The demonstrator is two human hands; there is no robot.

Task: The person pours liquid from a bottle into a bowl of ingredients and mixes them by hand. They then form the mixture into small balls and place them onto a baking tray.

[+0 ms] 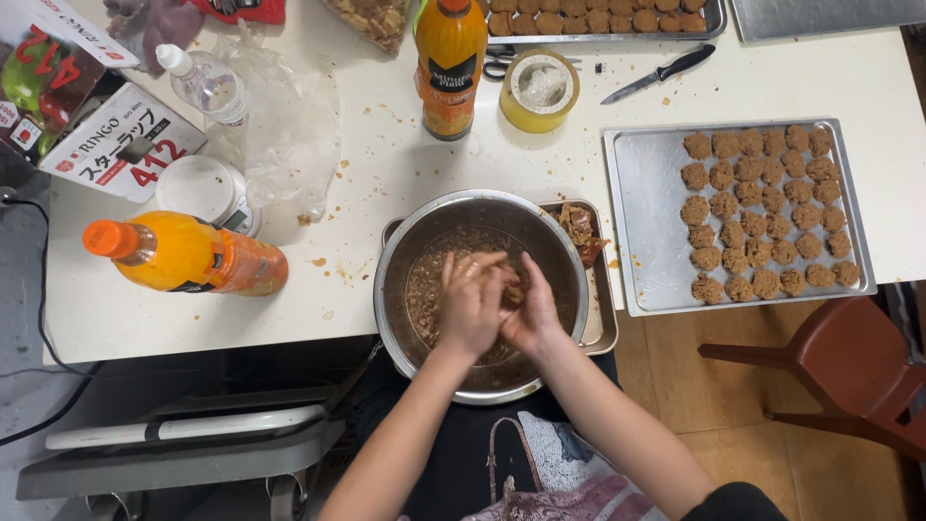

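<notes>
From the head view, both hands work over the steel bowl [482, 207]: the left hand [470, 301] and right hand [531, 311] are cupped together, clenched around a brown lump [512, 292], seemingly shaping it into a ball. Next, I judge, it needs a free spot on the tray [639, 270], which already holds rows of balls [762, 217]. The bowl holds brown mix [424, 289]. An orange bottle [188, 256] lies beside it.

Bright, even overhead light, white table [405, 164] near blown out. Soft short shadows under the bottles. Mild glare on the steel bowl [479, 205] rim and the baking tray [644, 232]. Hands slightly motion-blurred (fingers smeared). Floor area lower left dimmer. Slight wide-angle bend at the edges, focus otherwise sharp
</notes>
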